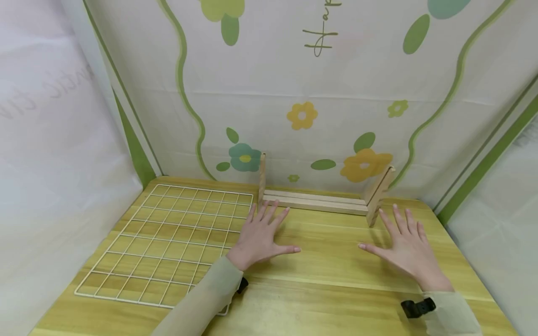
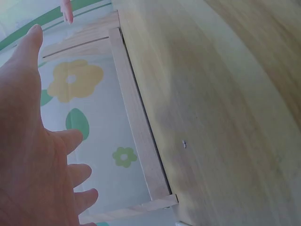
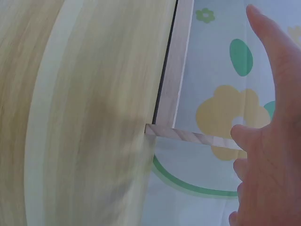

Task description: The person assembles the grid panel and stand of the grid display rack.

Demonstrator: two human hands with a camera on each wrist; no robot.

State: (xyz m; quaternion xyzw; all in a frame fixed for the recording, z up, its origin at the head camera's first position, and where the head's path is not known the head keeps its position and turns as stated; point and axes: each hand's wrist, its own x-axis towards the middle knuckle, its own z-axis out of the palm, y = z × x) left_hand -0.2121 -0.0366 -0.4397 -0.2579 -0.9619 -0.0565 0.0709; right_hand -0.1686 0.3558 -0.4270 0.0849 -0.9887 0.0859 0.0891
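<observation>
A wooden frame [image 1: 315, 202] with a long crossbar and two upright end pieces stands at the back of the table. My left hand [image 1: 258, 237] is held palm down with fingers spread, in front of the frame's left end and beside the wire grid. Spread likewise, my right hand [image 1: 405, 249] is just in front of the right upright [image 1: 379, 196]. Both hands hold nothing. The left wrist view shows the frame's crossbar [image 2: 136, 113] past my fingers. In the right wrist view, one end piece [image 3: 197, 137] meets the crossbar near my fingertips.
A white wire grid panel [image 1: 168, 242] lies flat on the left of the wooden table [image 1: 319, 298]. Behind the frame rises a white cloth backdrop [image 1: 252, 74] with printed flowers. White cloth sides [image 1: 50, 186] flank the table. Black bands [image 1: 418, 308] sit at my wrists.
</observation>
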